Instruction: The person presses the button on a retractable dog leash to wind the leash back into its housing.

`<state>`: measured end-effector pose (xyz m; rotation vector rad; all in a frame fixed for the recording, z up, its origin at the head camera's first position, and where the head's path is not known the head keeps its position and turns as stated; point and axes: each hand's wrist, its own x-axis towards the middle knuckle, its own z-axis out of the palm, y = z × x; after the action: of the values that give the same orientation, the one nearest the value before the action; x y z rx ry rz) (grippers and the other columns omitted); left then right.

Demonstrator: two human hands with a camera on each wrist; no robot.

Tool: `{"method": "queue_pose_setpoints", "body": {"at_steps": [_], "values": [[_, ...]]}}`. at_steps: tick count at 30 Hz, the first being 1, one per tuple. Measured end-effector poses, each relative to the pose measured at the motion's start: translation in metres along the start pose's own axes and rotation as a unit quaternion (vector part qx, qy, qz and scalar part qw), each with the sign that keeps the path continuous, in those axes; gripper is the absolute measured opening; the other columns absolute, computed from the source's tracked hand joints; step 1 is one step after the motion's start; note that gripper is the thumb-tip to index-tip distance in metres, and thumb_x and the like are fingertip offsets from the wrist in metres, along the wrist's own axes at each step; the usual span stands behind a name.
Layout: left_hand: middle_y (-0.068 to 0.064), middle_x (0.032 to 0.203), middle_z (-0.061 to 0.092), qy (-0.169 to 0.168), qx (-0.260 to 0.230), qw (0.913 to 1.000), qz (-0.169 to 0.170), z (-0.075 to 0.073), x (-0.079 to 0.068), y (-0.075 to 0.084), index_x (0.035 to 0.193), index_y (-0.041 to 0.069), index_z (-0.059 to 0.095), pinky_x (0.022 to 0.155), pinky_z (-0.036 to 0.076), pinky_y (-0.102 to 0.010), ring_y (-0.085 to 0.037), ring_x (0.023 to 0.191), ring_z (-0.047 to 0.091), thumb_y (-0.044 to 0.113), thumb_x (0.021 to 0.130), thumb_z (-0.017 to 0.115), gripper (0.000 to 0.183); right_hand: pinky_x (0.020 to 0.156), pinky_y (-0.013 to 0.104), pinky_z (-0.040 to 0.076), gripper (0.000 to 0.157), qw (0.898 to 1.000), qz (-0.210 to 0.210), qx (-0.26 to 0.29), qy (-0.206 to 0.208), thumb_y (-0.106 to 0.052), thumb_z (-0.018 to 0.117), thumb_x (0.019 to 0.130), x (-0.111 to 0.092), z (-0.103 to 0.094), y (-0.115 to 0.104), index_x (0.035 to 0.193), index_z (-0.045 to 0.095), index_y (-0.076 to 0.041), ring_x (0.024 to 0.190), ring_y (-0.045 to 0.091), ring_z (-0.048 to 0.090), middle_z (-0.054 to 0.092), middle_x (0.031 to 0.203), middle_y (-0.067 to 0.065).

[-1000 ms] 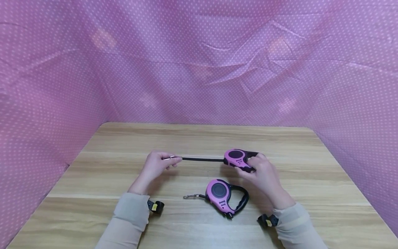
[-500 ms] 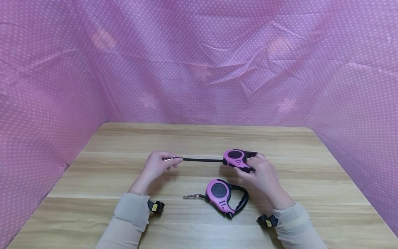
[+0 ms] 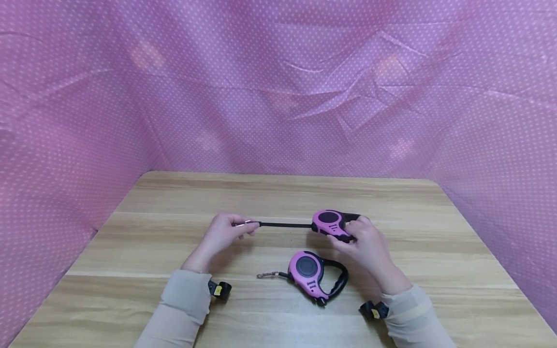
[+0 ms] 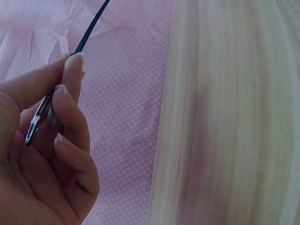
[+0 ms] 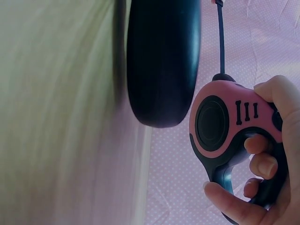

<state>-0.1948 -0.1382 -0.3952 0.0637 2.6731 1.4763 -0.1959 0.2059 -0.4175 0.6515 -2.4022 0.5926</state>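
Fingers of my right hand point(image 3: 369, 241) curl round the black handle of a pink and black retractable dog leash point(image 3: 327, 223). In the right wrist view the thumb lies along the upper side of the leash casing point(image 5: 229, 101). A black strap point(image 3: 285, 224) runs taut leftward from it. At the strap's end my left hand point(image 3: 222, 234) pinches it between thumb and forefinger, with the metal clip point(image 4: 40, 117) lying inside the palm. A second pink retractable leash point(image 3: 304, 273) lies flat on the table, nearer the body, its metal clip point(image 3: 270, 274) pointing left.
The wooden table point(image 3: 130, 299) fills the lower part of the head view. Pink dotted cloth point(image 3: 278, 121) hangs behind and at both sides. Each wrist wears a small black camera, and a large black shape point(image 5: 163, 61) blocks part of the right wrist view.
My left hand has shifted slightly right, towards the leash casing, and the strap between the hands is a little shorter. The right hand and the second leash have barely moved.
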Motion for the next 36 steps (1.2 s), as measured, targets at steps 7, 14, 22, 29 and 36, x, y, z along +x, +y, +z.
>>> {"method": "queue_pose_setpoints", "body": {"at_steps": [7,14,22,29,36], "values": [[-0.004,0.092,0.077,-0.021,-0.02,0.9995,0.007,0.0009,0.0008,-0.0005,0.101,0.008,0.076,0.079,0.054,-0.041,-0.023,0.082,0.063,0.032,0.091,0.071,0.027,0.051,0.02,0.033,0.044,1.0,-0.005,0.003,0.002,-0.035,0.082,0.074,0.0004,0.0011,0.0005,0.059,0.045,-0.016,0.065,0.01,0.039,0.045,0.062,-0.004],[-0.005,0.093,0.077,-0.02,-0.033,0.9993,0.002,0.002,0.0015,-0.0003,0.102,0.006,0.075,0.082,0.056,-0.044,-0.028,0.087,0.066,0.03,0.09,0.072,0.028,0.051,0.02,0.034,0.042,1.0,-0.013,0.002,0.008,-0.034,0.082,0.073,0.0007,0.0026,0.002,0.059,0.046,-0.016,0.065,0.01,0.039,0.045,0.062,-0.005],[-0.005,0.096,0.077,-0.025,-0.032,0.9992,-0.002,0.0027,0.002,0.0016,0.102,0.01,0.075,0.084,0.055,-0.042,-0.03,0.092,0.067,0.029,0.09,0.072,0.023,0.052,0.021,0.034,0.041,1.0,-0.017,0.005,0.002,-0.035,0.082,0.074,0.0017,0.0031,0.0005,0.059,0.05,-0.015,0.066,0.01,0.039,0.048,0.06,-0.002],[-0.005,0.096,0.076,-0.028,-0.036,0.9989,0.008,0.0037,0.0019,0.0019,0.105,0.009,0.075,0.081,0.056,-0.034,-0.03,0.094,0.068,0.028,0.09,0.072,0.024,0.052,0.021,0.034,0.039,1.0,-0.024,0.009,0.004,-0.034,0.083,0.074,0.0024,0.0038,-0.0006,0.06,0.052,-0.014,0.066,0.01,0.039,0.048,0.06,-0.003],[-0.003,0.094,0.076,-0.032,-0.037,0.9987,0.011,0.0074,0.0021,0.0003,0.102,0.01,0.076,0.081,0.056,-0.036,-0.028,0.093,0.069,0.031,0.089,0.073,0.025,0.053,0.021,0.035,0.039,1.0,-0.02,0.005,-0.001,-0.035,0.083,0.073,0.0014,0.0045,-0.0024,0.061,0.053,-0.014,0.066,0.01,0.04,0.05,0.06,-0.003]]}}
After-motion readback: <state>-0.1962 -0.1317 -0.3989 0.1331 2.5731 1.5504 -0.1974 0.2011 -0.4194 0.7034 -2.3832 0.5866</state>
